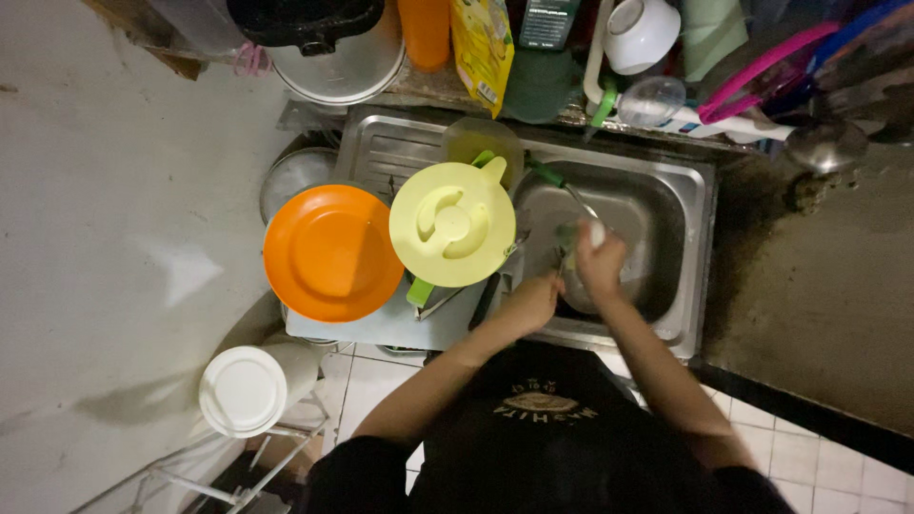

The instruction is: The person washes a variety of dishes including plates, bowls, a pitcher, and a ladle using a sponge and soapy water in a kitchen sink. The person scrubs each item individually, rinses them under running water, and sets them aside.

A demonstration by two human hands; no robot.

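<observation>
Both hands meet over the sink (pixel 690 205): the left hand (pixel 533 303) grips the rim of a dark pot (pixel 583 290) low in the basin, the right hand (pixel 600 259) closed above it on something pale, unclear.

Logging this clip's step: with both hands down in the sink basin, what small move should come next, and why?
Probably keep scrubbing and turn the item a little. The right hand presses something pale into the dark round item low in the sink, while the left hand steadies its near rim. What the item is, and how clean, is too dim to tell.
</observation>
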